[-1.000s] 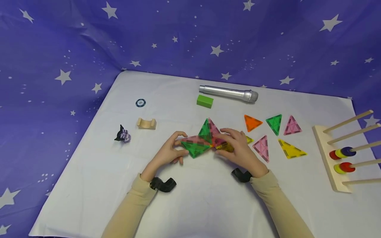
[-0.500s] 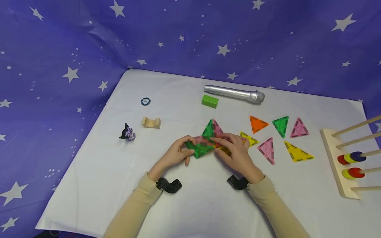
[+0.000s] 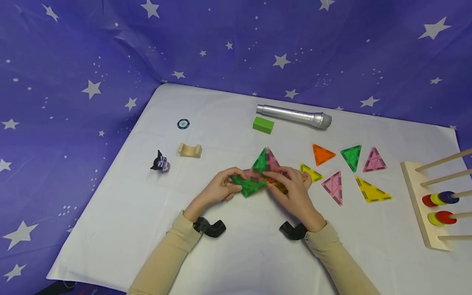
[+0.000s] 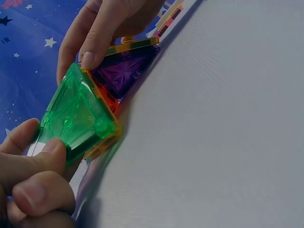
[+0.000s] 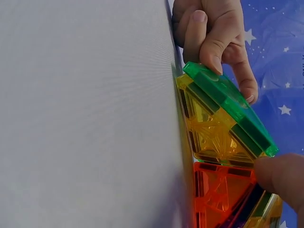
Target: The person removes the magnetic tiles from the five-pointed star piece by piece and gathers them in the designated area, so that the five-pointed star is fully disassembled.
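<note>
A star-like build of see-through magnetic tiles sits between both hands in the head view, with a green tile (image 3: pixel 260 161) and a pink tile (image 3: pixel 272 159) pointing away. My left hand (image 3: pixel 220 187) pinches a green triangle tile (image 4: pixel 76 116) on the build's left side. That tile lies tilted over a yellow tile (image 5: pixel 211 126) in the right wrist view. My right hand (image 3: pixel 295 192) holds the build near its centre, its thumb at the joint. Below that thumb are a purple tile (image 4: pixel 122 76) and an orange-red tile (image 5: pixel 209 187). The right hand partly hides the build's right side.
Loose triangle tiles lie to the right: yellow (image 3: pixel 311 173), orange (image 3: pixel 323 155), green (image 3: pixel 351 157), pink (image 3: pixel 333 188) and others. A wooden peg rack (image 3: pixel 424 205) stands far right. Behind are a microphone (image 3: pixel 293 115) and green block (image 3: pixel 263 125); left, a wooden cradle (image 3: pixel 190 150), figurine (image 3: pixel 160 162) and chip (image 3: pixel 183 123).
The head view has shifted, so everything on the table appears further right. My right hand has moved inward onto the build's centre, uncovering more of the loose yellow tile. My left hand keeps its pinch.
</note>
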Available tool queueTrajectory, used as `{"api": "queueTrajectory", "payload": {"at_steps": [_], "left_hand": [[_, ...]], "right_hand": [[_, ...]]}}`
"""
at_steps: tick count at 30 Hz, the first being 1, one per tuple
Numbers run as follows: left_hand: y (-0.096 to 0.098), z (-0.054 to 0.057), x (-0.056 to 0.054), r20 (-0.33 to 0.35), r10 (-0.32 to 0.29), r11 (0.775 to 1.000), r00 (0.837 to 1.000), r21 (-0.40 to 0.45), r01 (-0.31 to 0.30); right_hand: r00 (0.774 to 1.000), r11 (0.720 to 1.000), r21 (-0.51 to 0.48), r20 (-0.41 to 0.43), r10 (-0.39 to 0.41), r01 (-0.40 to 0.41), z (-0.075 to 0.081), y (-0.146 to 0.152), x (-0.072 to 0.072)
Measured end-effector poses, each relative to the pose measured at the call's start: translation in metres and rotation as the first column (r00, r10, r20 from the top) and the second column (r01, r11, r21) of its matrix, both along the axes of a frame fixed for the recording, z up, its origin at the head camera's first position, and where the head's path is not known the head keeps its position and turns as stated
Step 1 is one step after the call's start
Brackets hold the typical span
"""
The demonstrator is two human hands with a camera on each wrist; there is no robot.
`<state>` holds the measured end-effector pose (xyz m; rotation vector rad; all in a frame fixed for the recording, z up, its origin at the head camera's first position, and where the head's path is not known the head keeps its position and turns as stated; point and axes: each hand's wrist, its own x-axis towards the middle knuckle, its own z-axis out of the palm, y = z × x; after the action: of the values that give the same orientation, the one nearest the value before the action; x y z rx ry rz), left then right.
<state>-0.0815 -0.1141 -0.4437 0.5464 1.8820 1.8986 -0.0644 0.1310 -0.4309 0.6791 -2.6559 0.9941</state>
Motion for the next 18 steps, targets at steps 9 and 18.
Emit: {"api": "queueTrajectory", "payload": {"at_steps": [9, 18], "left_hand": [[-0.0007, 0.0027, -0.0018, 0.059, 0.001, 1.000, 0.998, -0.012, 0.000], [-0.0055, 0.0008, 0.0027, 0.094, -0.084, 0.989, 0.992, 0.127, 0.071]], "right_hand": [[1.000, 1.000, 0.003, -0.001, 0.007, -0.007, 0.0003, 0.0029, -0.0005], [0.999, 0.999, -0.005, 0.006, 0.035, -0.035, 0.0002, 0.0025, -0.0017]]}}
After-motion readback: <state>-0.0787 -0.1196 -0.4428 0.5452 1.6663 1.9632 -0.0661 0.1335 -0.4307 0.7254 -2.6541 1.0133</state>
